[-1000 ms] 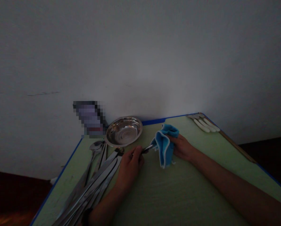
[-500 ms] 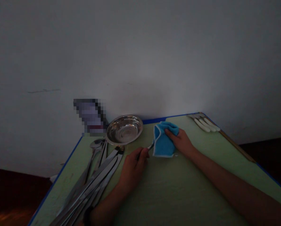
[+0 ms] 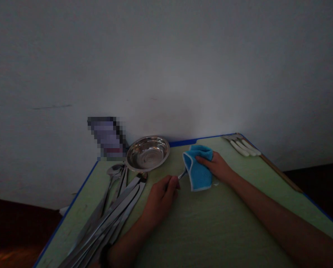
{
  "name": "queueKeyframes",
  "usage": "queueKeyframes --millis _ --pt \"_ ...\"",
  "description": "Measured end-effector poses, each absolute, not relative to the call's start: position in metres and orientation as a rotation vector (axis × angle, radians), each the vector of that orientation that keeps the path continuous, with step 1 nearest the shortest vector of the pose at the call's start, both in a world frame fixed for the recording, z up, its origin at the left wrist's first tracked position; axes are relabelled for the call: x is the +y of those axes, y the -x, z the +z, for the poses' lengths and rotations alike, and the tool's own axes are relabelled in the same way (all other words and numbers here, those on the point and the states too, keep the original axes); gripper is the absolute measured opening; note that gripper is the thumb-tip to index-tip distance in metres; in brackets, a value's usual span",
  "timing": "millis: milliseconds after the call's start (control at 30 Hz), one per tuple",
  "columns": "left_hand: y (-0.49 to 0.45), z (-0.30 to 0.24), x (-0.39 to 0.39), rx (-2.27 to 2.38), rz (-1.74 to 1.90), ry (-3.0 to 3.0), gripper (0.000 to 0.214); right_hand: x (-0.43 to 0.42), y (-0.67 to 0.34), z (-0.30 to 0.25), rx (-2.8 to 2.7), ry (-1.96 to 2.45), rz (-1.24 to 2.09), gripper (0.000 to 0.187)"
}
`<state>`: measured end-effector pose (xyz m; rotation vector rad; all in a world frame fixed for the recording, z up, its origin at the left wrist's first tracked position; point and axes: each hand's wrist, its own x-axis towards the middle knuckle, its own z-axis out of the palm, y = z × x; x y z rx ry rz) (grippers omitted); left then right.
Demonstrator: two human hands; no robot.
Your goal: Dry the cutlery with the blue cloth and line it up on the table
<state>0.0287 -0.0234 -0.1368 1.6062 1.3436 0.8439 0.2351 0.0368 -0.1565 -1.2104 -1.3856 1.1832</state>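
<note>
the left hand (image 3: 162, 195) pinches one slim metal utensil (image 3: 182, 174), pointing aslant above the green table (image 3: 211, 227) toward its far right corner; the right hand (image 3: 218, 166) pinches one blue, white-edged cloth (image 3: 200, 175) over the utensil.

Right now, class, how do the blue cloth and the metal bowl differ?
The blue cloth has a pale edging; the metal bowl is silvery and shiny. The cloth is bent into folds, while the bowl is round and open. The right hand grips the cloth; neither hand touches the bowl.
</note>
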Motion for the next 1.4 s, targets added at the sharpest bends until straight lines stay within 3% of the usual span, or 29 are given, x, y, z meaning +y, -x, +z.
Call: queueKeyframes --millis 233,467,700,900,1400 --pt "-0.029 -0.137 -0.022 1.346 0.783 -1.678 0.035 0.036 -0.233 -0.152 -1.424 1.233 1.203 0.041" --pt "-0.028 -0.138 -0.021 1.381 0.746 -1.673 0.037 0.037 -0.235 -0.154 -1.501 1.281 1.183 0.032" --pt "-0.028 -0.135 -0.021 1.377 0.78 -1.619 0.036 0.036 -0.229 -0.157 -1.378 1.36 0.981 0.046" --pt "-0.031 -0.135 -0.027 1.273 0.733 -1.64 0.037 0.037 -0.231 -0.158 -1.187 1.349 1.126 0.048" --pt "-0.029 -0.135 -0.034 0.928 0.544 -1.762 0.032 0.039 -0.231 -0.15 -0.76 1.22 1.379 0.025"
